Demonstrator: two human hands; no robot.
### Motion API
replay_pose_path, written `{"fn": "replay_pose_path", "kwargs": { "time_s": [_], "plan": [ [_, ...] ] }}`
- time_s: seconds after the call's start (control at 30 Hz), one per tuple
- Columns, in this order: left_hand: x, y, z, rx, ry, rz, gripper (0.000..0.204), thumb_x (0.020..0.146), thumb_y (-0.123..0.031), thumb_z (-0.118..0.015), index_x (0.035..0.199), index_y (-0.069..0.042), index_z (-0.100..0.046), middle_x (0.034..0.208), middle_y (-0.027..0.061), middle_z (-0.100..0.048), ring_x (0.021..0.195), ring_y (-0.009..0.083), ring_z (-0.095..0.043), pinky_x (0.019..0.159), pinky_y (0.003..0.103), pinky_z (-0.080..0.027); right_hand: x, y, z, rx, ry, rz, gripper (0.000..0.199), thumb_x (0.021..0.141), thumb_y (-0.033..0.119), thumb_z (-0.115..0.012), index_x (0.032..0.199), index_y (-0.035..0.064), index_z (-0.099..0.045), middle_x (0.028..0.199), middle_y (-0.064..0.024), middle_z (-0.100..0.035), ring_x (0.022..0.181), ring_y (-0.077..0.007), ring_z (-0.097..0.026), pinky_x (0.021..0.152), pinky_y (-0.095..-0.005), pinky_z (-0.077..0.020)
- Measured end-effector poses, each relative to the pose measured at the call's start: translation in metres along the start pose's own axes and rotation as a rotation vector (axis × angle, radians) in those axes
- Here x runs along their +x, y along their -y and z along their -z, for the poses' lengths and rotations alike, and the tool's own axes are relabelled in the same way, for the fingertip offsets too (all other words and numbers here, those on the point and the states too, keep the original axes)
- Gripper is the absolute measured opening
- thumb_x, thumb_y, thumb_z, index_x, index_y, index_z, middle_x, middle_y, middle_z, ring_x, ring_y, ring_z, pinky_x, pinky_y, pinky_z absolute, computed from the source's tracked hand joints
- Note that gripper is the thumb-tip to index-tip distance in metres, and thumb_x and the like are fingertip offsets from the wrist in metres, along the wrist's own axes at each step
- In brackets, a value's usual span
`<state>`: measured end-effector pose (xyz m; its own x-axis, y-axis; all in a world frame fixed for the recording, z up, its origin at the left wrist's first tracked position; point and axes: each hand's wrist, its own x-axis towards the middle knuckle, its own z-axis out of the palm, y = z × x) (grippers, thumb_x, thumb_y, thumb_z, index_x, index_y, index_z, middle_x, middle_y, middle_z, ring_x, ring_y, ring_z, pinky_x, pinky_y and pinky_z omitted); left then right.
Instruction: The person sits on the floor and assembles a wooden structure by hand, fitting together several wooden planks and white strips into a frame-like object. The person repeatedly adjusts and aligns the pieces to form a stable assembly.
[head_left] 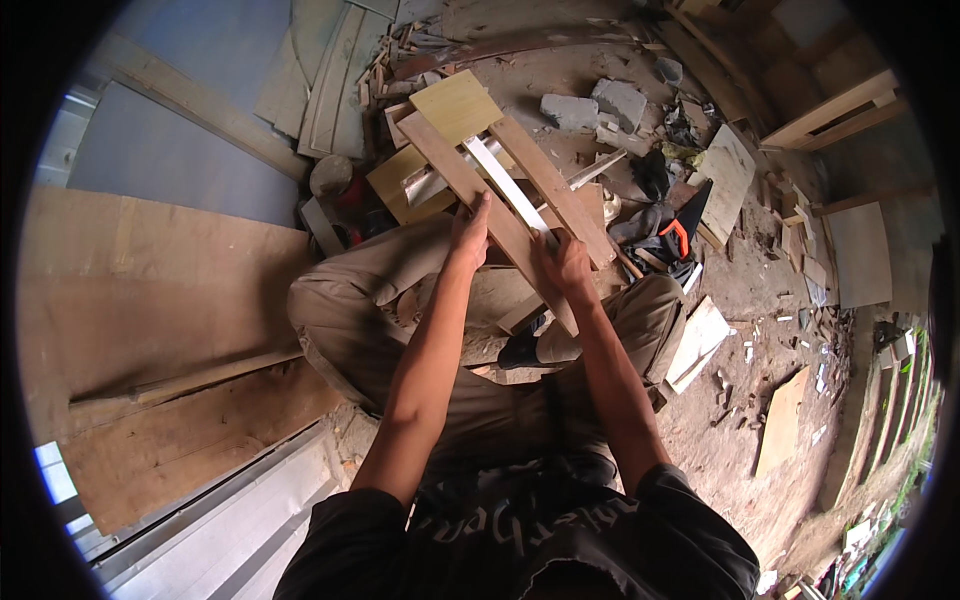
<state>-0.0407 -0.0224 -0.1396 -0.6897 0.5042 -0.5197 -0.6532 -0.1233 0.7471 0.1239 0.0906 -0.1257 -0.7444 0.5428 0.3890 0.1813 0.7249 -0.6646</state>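
A wooden frame (pixel 440 153) slants across in front of me above my folded legs. Its two long boards run side by side, with a yellow plywood piece (pixel 457 105) at the far end. My left hand (pixel 470 235) is closed round the left board, thumb on top. Between the boards lies a straight white strip (pixel 505 185). My right hand (pixel 567 265) is closed at the strip's near end, beside the left board. Its fingertips are partly hidden, and I cannot tell whether it also grips the board.
To the right lies a handsaw with an orange handle (pixel 678 237) among dark cloths. Broken concrete blocks (pixel 620 104) sit at the far side. Plywood sheets (pixel 160 270) lean on the left. Wood scraps (pixel 783 420) litter the dirt floor at right.
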Motion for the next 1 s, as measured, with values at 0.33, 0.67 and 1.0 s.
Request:
{"fn": "replay_pose_path", "kwargs": {
  "time_s": [0.33, 0.67, 1.0],
  "plan": [
    [-0.013, 0.021, -0.05, -0.1, 0.151, -0.002, 0.073, 0.086, -0.044, -0.072, 0.144, -0.018, -0.035, 0.139, 0.0066, -0.044, 0.122, 0.0253, -0.048, 0.088, 0.05, -0.05, 0.01, -0.029, 0.057, -0.031, -0.026, 0.032, 0.028, 0.085, 0.021, -0.073, 0.096, 0.0003, -0.058, 0.079, -0.0193, -0.064, 0.071, -0.0401, -0.063, 0.061, -0.0466, -0.0488],
    [-0.007, 0.014, -0.061, -0.085, 0.264, 0.072, 0.065, 0.091, -0.039, -0.067, 0.142, -0.016, -0.035, 0.139, 0.0073, -0.044, 0.125, 0.0277, -0.048, 0.092, 0.051, -0.051, 0.023, -0.033, 0.079, -0.046, 0.063, -0.154, 0.038, 0.085, 0.035, -0.068, 0.09, -0.0022, -0.068, 0.078, -0.0228, -0.067, 0.074, -0.0384, -0.066, 0.066, -0.0439, -0.0513],
    [-0.035, 0.065, -0.079, -0.144, 0.376, 0.209, 0.056, 0.094, -0.039, -0.062, 0.134, -0.008, -0.039, 0.132, 0.0121, -0.05, 0.12, 0.0285, -0.054, 0.092, 0.052, -0.055, 0.032, -0.086, 0.119, -0.149, 0.244, -0.16, 0.036, 0.087, 0.035, -0.065, 0.093, 0.0003, -0.072, 0.086, -0.0203, -0.069, 0.079, -0.0379, -0.066, 0.07, -0.0434, -0.0521]
  ]
}}
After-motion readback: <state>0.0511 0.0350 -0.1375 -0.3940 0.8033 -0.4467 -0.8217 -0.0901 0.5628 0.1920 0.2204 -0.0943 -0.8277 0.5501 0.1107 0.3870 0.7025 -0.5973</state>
